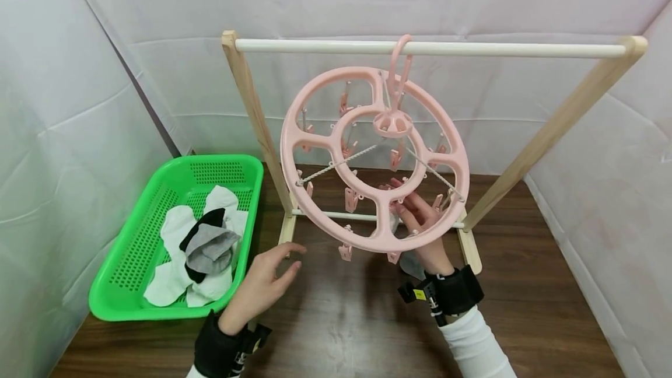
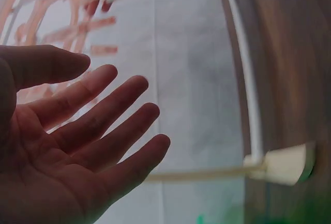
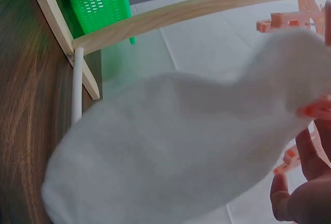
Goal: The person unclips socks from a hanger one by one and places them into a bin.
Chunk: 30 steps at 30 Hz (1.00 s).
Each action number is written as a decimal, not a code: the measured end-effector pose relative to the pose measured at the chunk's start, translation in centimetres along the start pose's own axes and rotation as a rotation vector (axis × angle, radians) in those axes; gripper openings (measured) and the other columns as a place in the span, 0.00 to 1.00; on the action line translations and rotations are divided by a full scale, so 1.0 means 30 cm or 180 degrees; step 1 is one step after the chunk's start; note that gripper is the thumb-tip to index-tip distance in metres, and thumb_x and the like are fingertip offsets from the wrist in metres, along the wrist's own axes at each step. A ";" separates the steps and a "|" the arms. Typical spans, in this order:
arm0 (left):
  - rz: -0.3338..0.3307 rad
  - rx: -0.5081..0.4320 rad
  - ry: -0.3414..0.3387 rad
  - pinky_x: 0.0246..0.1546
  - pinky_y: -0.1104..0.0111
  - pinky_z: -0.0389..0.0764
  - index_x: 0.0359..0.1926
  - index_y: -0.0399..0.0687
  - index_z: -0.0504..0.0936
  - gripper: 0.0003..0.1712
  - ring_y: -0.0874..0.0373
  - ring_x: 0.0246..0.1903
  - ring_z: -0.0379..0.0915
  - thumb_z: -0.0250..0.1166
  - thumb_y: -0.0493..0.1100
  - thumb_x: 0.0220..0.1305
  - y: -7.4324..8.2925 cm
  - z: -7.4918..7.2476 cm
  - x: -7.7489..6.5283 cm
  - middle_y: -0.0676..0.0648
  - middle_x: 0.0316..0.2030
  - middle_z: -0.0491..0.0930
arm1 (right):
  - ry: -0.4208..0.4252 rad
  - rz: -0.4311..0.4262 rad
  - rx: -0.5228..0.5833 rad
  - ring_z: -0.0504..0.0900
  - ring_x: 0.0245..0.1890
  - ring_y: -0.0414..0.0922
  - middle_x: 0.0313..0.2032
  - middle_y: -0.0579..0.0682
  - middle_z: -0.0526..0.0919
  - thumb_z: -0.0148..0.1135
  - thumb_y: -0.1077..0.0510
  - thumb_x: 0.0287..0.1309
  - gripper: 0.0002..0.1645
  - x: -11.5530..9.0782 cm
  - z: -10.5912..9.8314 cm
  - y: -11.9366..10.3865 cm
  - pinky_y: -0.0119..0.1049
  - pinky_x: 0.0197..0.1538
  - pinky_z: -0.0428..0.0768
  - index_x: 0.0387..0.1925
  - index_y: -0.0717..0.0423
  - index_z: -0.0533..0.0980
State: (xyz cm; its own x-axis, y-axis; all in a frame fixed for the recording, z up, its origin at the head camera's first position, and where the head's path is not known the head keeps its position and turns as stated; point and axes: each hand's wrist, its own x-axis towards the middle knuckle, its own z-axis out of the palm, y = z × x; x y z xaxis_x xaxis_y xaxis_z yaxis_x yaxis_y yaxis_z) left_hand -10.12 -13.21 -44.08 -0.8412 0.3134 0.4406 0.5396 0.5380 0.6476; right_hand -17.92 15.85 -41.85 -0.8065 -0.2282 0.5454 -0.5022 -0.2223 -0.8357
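Note:
A round pink clip hanger (image 1: 375,194) hangs by its hook from a white rail. My right hand (image 1: 425,226) reaches under the ring's near right side, partly hidden by it. In the right wrist view a pale grey sock (image 3: 170,146) hangs with its narrow end at a pink clip (image 3: 316,109). Fingers (image 3: 313,154) of that hand are spread beside the clip. Only a bit of the sock (image 1: 412,264) shows below the wrist in the head view. My left hand (image 1: 262,282) is held in the air, empty, its fingers (image 2: 119,131) apart and relaxed.
A green basket (image 1: 123,209) stands at the left with several white, grey and black socks (image 1: 210,247) in it. Wooden legs (image 1: 556,133) carry the white rail (image 1: 499,49) on both sides. More pink clips (image 1: 350,200) dangle around the hanger. White sheets enclose the dark wooden surface.

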 end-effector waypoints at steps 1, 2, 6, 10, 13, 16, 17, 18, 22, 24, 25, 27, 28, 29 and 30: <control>0.0018 -0.0056 -0.0015 0.46 0.56 0.77 0.48 0.40 0.80 0.15 0.49 0.48 0.78 0.64 0.27 0.60 0.000 0.017 0.000 0.44 0.46 0.81 | -0.0017 -0.0016 -0.0016 0.71 0.62 0.44 0.62 0.53 0.74 0.51 0.62 0.71 0.28 -0.003 0.006 -0.012 0.40 0.68 0.56 0.68 0.70 0.61; 0.0044 -0.0120 -0.0020 0.47 0.55 0.77 0.49 0.40 0.79 0.16 0.49 0.49 0.77 0.64 0.26 0.60 0.001 0.033 0.001 0.44 0.46 0.81 | -0.0023 -0.0023 -0.0004 0.72 0.61 0.44 0.60 0.51 0.75 0.49 0.64 0.71 0.27 -0.005 0.012 -0.022 0.40 0.69 0.54 0.67 0.73 0.60; 0.0061 -0.0318 0.0027 0.50 0.56 0.76 0.51 0.36 0.78 0.19 0.48 0.51 0.76 0.65 0.25 0.58 -0.004 0.101 0.006 0.41 0.49 0.80 | 0.0047 -0.0061 -0.0041 0.76 0.55 0.41 0.53 0.44 0.80 0.44 0.72 0.69 0.23 -0.009 0.034 -0.047 0.39 0.69 0.48 0.64 0.76 0.63; 0.0019 -0.0594 0.0157 0.51 0.58 0.76 0.51 0.35 0.78 0.21 0.48 0.51 0.76 0.66 0.24 0.56 -0.012 0.167 0.027 0.41 0.49 0.79 | 0.0181 -0.0102 -0.0265 0.79 0.50 0.41 0.47 0.44 0.82 0.47 0.72 0.68 0.21 -0.017 0.043 -0.041 0.35 0.67 0.52 0.61 0.71 0.70; -0.0026 -0.0762 0.0233 0.51 0.58 0.76 0.48 0.37 0.77 0.19 0.47 0.51 0.76 0.66 0.24 0.55 -0.018 0.214 0.046 0.41 0.47 0.79 | 0.0262 -0.0075 -0.0305 0.79 0.47 0.43 0.46 0.48 0.82 0.50 0.69 0.68 0.20 -0.028 0.041 -0.019 0.35 0.57 0.68 0.60 0.65 0.72; -0.0022 -0.0736 0.0246 0.50 0.56 0.77 0.51 0.34 0.76 0.22 0.44 0.51 0.76 0.67 0.24 0.54 -0.023 0.254 0.063 0.38 0.48 0.79 | 0.0345 -0.0044 -0.0256 0.79 0.44 0.43 0.43 0.51 0.81 0.53 0.68 0.67 0.19 -0.040 0.042 0.002 0.35 0.49 0.74 0.58 0.61 0.74; -0.0017 -0.0739 0.0219 0.50 0.55 0.77 0.54 0.33 0.75 0.25 0.43 0.52 0.75 0.67 0.24 0.53 -0.023 0.266 0.070 0.37 0.50 0.78 | 0.0356 -0.0051 -0.0250 0.79 0.45 0.43 0.44 0.51 0.81 0.53 0.68 0.67 0.19 -0.043 0.044 0.005 0.35 0.50 0.74 0.58 0.60 0.74; -0.0003 -0.0733 0.0189 0.50 0.55 0.77 0.57 0.33 0.73 0.28 0.43 0.52 0.74 0.68 0.25 0.53 -0.024 0.277 0.076 0.36 0.51 0.77 | 0.0357 -0.0063 -0.0235 0.79 0.45 0.44 0.44 0.52 0.81 0.53 0.69 0.67 0.19 -0.045 0.046 0.008 0.35 0.50 0.74 0.57 0.61 0.74; 0.0034 -0.0942 0.0102 0.53 0.54 0.74 0.65 0.35 0.68 0.35 0.45 0.57 0.71 0.67 0.26 0.55 -0.016 0.309 0.104 0.36 0.58 0.74 | 0.0318 -0.0071 -0.0217 0.79 0.45 0.44 0.46 0.51 0.81 0.53 0.70 0.66 0.19 -0.046 0.062 0.007 0.37 0.52 0.74 0.57 0.62 0.74; 0.0106 -0.1109 0.0168 0.56 0.55 0.73 0.64 0.36 0.68 0.34 0.46 0.58 0.70 0.65 0.24 0.55 -0.012 0.323 0.121 0.37 0.59 0.73 | 0.0317 -0.0054 -0.0252 0.78 0.46 0.44 0.47 0.50 0.81 0.54 0.70 0.65 0.19 -0.044 0.070 0.004 0.37 0.52 0.74 0.57 0.61 0.74; 0.0156 -0.1193 0.0231 0.57 0.55 0.72 0.64 0.35 0.68 0.34 0.47 0.59 0.70 0.63 0.22 0.55 -0.009 0.329 0.130 0.38 0.60 0.73 | 0.0318 -0.0052 -0.0268 0.78 0.46 0.44 0.47 0.50 0.81 0.54 0.70 0.65 0.19 -0.042 0.075 0.003 0.37 0.53 0.74 0.57 0.60 0.74; 0.0260 -0.1321 0.0363 0.58 0.57 0.71 0.63 0.33 0.70 0.34 0.47 0.59 0.70 0.61 0.20 0.54 -0.005 0.339 0.146 0.37 0.60 0.73 | 0.0327 -0.0032 -0.0258 0.78 0.47 0.44 0.48 0.49 0.81 0.54 0.71 0.64 0.19 -0.039 0.083 0.001 0.36 0.53 0.74 0.56 0.59 0.75; 0.0311 -0.1336 0.0435 0.57 0.58 0.71 0.62 0.33 0.71 0.32 0.47 0.58 0.71 0.60 0.19 0.55 -0.003 0.344 0.151 0.37 0.59 0.74 | 0.0329 -0.0010 -0.0225 0.78 0.47 0.44 0.48 0.49 0.80 0.54 0.70 0.64 0.19 -0.038 0.086 0.001 0.36 0.52 0.74 0.56 0.58 0.75; 0.0341 -0.1337 0.0502 0.56 0.59 0.72 0.60 0.32 0.73 0.29 0.47 0.56 0.73 0.59 0.19 0.56 -0.002 0.348 0.155 0.37 0.57 0.76 | 0.0320 0.0010 -0.0182 0.78 0.47 0.44 0.48 0.50 0.80 0.54 0.70 0.64 0.19 -0.038 0.089 0.000 0.36 0.52 0.74 0.56 0.58 0.75; 0.0360 -0.1317 0.0557 0.54 0.59 0.74 0.58 0.32 0.75 0.25 0.46 0.53 0.75 0.59 0.20 0.58 0.000 0.350 0.157 0.37 0.53 0.78 | 0.0305 0.0036 -0.0139 0.77 0.47 0.44 0.48 0.51 0.80 0.54 0.69 0.64 0.19 -0.038 0.092 -0.001 0.37 0.52 0.74 0.56 0.57 0.75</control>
State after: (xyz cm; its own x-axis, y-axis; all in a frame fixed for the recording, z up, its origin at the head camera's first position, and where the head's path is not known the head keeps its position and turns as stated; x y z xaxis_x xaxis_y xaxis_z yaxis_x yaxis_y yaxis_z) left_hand -14.45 -3.53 -48.54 -0.7771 0.1963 0.5980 0.6257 0.1395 0.7675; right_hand -16.13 13.49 -42.26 -0.8373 -0.1382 0.5289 -0.5043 -0.1782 -0.8449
